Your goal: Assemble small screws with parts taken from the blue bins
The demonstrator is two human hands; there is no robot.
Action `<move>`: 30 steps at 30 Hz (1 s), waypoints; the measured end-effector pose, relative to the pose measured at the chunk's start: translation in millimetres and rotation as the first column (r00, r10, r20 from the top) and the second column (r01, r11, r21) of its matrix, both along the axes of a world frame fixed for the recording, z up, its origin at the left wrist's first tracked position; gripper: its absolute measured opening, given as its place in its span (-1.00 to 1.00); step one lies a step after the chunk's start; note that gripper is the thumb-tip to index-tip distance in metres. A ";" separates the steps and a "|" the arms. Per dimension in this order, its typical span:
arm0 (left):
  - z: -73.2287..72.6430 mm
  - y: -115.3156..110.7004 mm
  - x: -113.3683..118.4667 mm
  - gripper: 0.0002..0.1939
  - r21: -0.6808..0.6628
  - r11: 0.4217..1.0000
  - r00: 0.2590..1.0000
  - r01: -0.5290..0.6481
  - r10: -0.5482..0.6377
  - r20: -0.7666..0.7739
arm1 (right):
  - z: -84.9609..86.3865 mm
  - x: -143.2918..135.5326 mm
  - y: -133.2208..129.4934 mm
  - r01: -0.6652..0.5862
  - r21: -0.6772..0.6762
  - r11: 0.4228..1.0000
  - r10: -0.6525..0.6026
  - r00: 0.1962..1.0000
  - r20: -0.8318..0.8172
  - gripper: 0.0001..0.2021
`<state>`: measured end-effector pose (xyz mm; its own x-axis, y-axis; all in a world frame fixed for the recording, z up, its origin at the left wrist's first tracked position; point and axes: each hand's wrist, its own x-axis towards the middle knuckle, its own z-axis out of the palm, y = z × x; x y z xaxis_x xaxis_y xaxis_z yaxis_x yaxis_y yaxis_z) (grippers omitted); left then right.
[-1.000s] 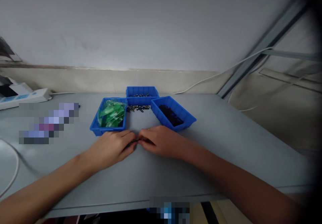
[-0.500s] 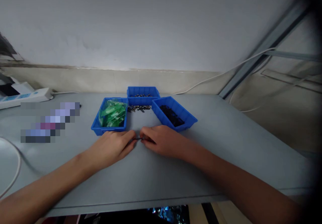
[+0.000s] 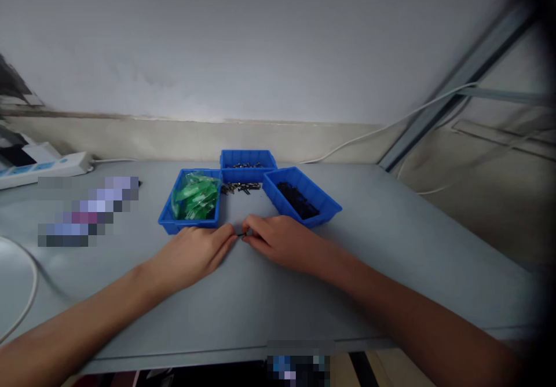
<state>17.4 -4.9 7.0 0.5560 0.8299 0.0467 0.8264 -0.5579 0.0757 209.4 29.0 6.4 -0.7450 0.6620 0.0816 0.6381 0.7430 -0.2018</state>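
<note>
Dark piece [image 3: 241,234]: tiny thin thing, sitting in the gap between the two hands, just in front of the bins. Too small to tell exactly what it is, sorry.
Left hand [image 3: 197,254]: pinching one end of the piece, thumb and fingertips together, back of the hand up.
Right hand [image 3: 278,239]: fingers curled in at the other end, looks like a pinch grip on it too. Fingertips nearly meet the left ones.
Left bin [image 3: 189,223]: blue, just beyond the left hand, with green stuff [image 3: 197,196] in clear plastic inside.
Right bin [image 3: 278,201]: blue, set at an angle just behind the right hand, with a heap of black parts [image 3: 297,200] in it.
Back bin [image 3: 247,175]: also blue, between and behind the other two, small metal bits [image 3: 247,165] in the bottom.
Loose pile [image 3: 241,187]: little metal and dark parts lying right on the table [image 3: 260,306], in front of the back bin.
Far left: white power strip [image 3: 65,165], plus a pixelated patch near it.
</note>
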 end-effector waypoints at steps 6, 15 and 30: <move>1.4 -1.7 0.0 -0.71 -0.004 1.000 0.999 0.018 -0.018 0.035 | -2.6 0.3 -0.3 -0.033 0.079 0.996 0.031 0.999 0.024 -0.80; -1.0 -0.7 0.2 -0.69 0.008 1.000 1.000 0.004 -0.004 0.000 | 0.4 0.7 -1.9 0.036 -0.022 0.999 -0.036 0.999 -0.020 -0.82; -4.8 -1.1 -1.4 -0.68 0.056 0.995 0.996 0.082 -0.081 -0.027 | 5.8 -0.7 -4.9 -0.041 0.016 0.999 0.041 0.999 -0.024 -0.80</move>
<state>16.0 -6.0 2.1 0.6230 0.7784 0.0777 0.7794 -0.6261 0.0223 208.8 24.1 12.2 -0.7693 0.6294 0.1102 0.6020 0.7717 -0.2051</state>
